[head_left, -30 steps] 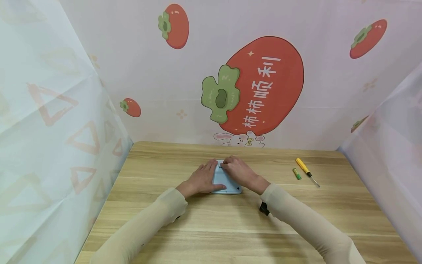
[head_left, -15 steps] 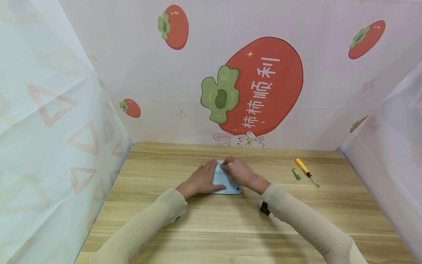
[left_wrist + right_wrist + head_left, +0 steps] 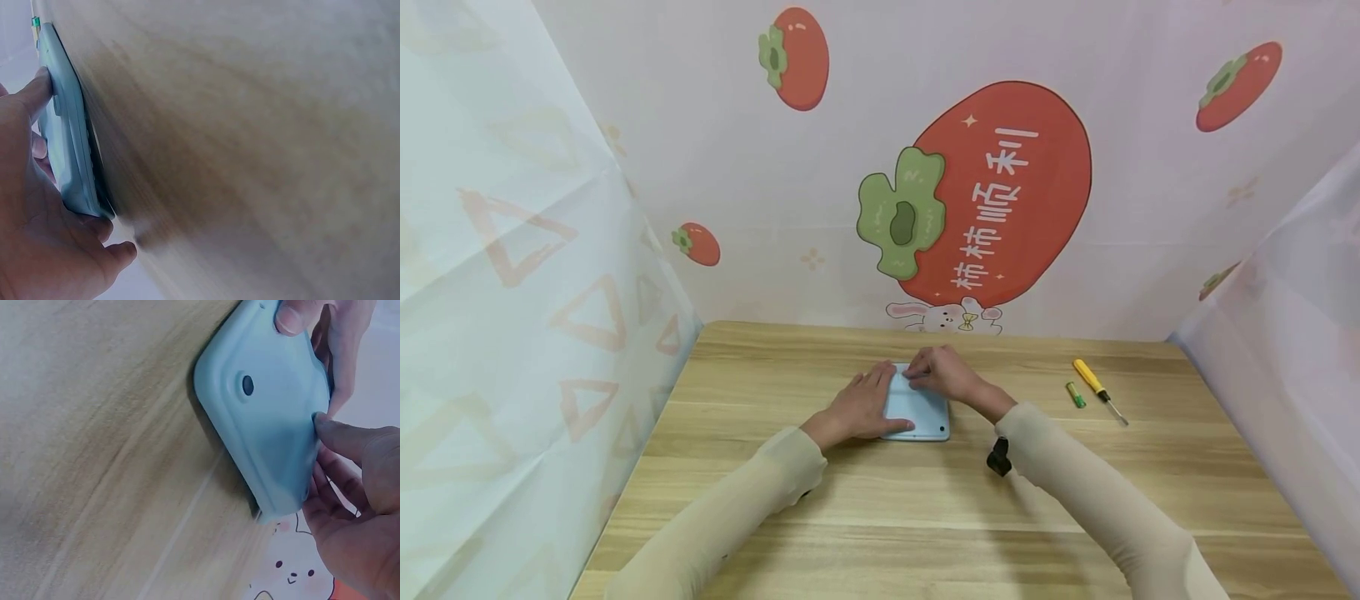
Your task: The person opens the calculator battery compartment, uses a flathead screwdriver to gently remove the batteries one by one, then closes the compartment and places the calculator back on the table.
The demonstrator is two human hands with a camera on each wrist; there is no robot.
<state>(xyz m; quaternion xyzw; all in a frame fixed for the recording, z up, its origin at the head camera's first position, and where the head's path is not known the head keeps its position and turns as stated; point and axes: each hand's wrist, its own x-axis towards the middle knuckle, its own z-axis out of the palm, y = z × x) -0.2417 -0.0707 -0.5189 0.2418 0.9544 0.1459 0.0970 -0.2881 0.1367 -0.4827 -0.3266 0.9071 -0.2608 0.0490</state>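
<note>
A flat, rounded, light blue device (image 3: 922, 411) lies on the table between the hands; its kind is not clear. The left hand (image 3: 862, 407) holds it along the left side, thumb across the upper face and fingers reaching the far edge. In the right wrist view, the device (image 3: 278, 419) shows a dark oval spot and raised borders. At the far end, the right hand (image 3: 946, 375) has its fingers loosely bent, with the thumb (image 3: 334, 432) touching the device near its edge. Nothing is visible between the right thumb and fingers.
On the right of the wooden table (image 3: 880, 508) lies a screwdriver (image 3: 1099, 392) with a yellow handle. Beside it is a small green battery (image 3: 1076, 394). A printed white cloth (image 3: 760, 167) hangs behind the table. A black strap mount (image 3: 998, 458) hangs below the right sleeve.
A dark slot beside the right fingertips a second ago has disappeared, leaving a faint outline half a second ago. The right hand has since risen slightly and loosened. The left hand stays still.
</note>
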